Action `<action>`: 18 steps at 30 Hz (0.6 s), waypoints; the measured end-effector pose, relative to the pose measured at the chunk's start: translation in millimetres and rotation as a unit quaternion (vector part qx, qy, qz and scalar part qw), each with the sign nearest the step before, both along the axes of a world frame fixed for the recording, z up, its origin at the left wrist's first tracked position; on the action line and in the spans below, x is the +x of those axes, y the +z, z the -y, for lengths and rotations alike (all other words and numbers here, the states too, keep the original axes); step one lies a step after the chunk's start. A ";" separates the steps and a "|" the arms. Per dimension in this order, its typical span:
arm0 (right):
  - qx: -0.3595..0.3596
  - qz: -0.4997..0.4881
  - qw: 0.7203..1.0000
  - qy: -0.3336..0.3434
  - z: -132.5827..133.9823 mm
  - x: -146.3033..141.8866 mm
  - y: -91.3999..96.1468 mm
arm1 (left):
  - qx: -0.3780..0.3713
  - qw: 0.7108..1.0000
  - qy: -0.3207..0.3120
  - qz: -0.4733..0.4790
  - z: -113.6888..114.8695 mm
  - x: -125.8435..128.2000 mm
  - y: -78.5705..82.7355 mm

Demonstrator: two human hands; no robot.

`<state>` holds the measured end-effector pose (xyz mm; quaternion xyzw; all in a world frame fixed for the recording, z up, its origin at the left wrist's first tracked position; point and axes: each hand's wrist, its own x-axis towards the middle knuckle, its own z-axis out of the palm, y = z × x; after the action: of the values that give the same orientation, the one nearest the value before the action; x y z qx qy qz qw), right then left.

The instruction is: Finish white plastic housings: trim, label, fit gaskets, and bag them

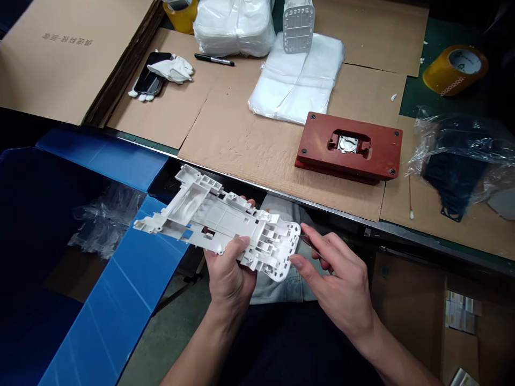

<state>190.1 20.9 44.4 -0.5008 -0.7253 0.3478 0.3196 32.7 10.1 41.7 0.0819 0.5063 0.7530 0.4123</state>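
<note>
Left grip is pinching a white oblong moulded-plastic frame off the six-o'clock edge of the cardboard-covered green counter; right grip is pinching a slim dark tool at three o'clock. Risk: if slipping, tool gouging plastic.

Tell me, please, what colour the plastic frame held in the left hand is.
The plastic frame is white, as the head view shows.

Pale, faded blue-grey denim trousers, crossed by a stitched seam, are worn with a plain, dark navy fabric garment, nearly black in shadow; 2 bare forearms end in a bare left hand and bare right hand.
</note>
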 end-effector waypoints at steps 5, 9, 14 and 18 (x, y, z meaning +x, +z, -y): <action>0.002 -0.010 1.000 -0.003 -0.8 -0.5 0.1 | -0.002 1.000 0.006 0.002 -1.7 0.7 1.1; 0.007 -0.007 1.000 0.001 0.9 0.3 -0.9 | -0.006 1.000 0.004 0.005 -0.8 1.1 -0.5; 0.014 -0.010 1.000 0.019 1.7 2.0 0.0 | -0.013 1.000 0.015 -0.001 -1.4 2.1 -0.2; 0.012 -0.010 0.999 0.036 1.8 2.4 0.9 | -0.017 1.000 0.019 -0.005 -3.8 2.7 3.4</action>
<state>192.5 19.1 45.3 -0.4666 -0.7442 0.3550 0.3201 35.4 13.9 45.1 0.0692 0.5229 0.7512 0.3970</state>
